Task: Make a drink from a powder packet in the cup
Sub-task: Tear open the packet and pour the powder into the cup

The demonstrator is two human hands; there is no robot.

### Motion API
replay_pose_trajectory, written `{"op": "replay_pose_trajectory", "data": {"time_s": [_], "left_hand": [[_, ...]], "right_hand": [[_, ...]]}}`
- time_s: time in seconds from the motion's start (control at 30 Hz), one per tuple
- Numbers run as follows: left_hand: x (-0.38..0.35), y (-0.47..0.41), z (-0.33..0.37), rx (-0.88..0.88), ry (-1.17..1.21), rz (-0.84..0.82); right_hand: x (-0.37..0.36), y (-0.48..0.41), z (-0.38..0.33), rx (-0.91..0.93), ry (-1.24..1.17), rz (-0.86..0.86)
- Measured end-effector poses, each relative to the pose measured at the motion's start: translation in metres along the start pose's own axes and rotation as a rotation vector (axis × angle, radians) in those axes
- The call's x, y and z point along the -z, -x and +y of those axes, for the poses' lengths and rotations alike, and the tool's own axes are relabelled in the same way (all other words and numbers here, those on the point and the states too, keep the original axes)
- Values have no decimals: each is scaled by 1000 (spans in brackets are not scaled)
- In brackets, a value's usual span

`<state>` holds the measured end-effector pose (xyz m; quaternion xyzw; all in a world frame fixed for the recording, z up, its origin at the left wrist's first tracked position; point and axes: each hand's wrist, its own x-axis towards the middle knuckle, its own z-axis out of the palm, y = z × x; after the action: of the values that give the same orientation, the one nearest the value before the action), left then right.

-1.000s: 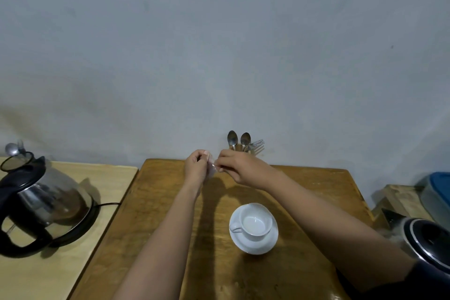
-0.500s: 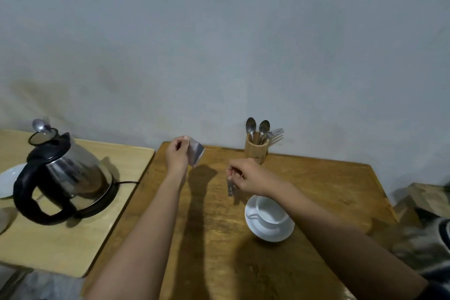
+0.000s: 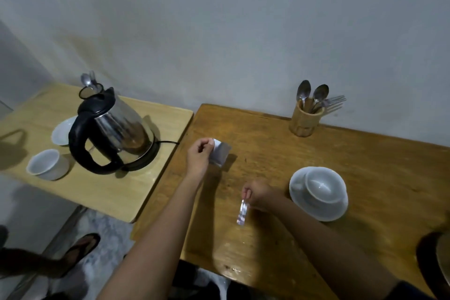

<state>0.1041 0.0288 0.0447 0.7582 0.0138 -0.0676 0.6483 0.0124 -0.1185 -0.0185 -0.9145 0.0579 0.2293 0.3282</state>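
My left hand (image 3: 199, 155) pinches a silvery powder packet (image 3: 221, 152) above the left part of the brown wooden table (image 3: 379, 170). My right hand (image 3: 259, 194) is lower and nearer to me, its fingers closed on a thin torn-off strip (image 3: 242, 212) that hangs down just over the tabletop. A white cup (image 3: 323, 186) stands on a white saucer (image 3: 316, 209) right of my right hand, and looks empty.
A wooden holder (image 3: 305, 120) with spoons and a fork stands at the table's back edge. On the lighter side table (image 3: 114, 192) to the left stand an electric kettle (image 3: 114, 129), a small white cup (image 3: 46, 164) and a plate (image 3: 63, 130). A sandalled foot (image 3: 81, 247) is on the floor.
My hands, joined at the packet a second ago, have pulled apart: the strip came away with my right hand, which dropped toward me. The view swung down and left.
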Motion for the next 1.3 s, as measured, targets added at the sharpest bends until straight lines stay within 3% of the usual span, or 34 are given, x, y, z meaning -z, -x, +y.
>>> {"op": "replay_pose_trajectory", "data": {"time_s": [0.13,0.23,0.4,0.67,0.83,0.97,1.1,1.3], "left_hand": [[-8,3,5,8,-13,-29],[-24,6,17,-5,6,-93],[-68,15,44,-64,57,-195],[-157,55,83,-40,187,-347],[-195,82,88,-55,164,-489],[-212,94,82,-89,88,-623],[-220,92,78,-106,-126,-718],[-223,77,78,-195,-463,-905]], "right_hand": [[4,3,0,13,-45,7],[18,13,-4,-38,-228,75],[55,47,-4,-53,-651,312],[107,109,29,-21,-1113,816],[112,143,67,-62,-1228,983],[112,154,83,-59,-1480,1062],[110,158,97,-118,-1343,1072],[108,159,114,-158,-977,908]]}}
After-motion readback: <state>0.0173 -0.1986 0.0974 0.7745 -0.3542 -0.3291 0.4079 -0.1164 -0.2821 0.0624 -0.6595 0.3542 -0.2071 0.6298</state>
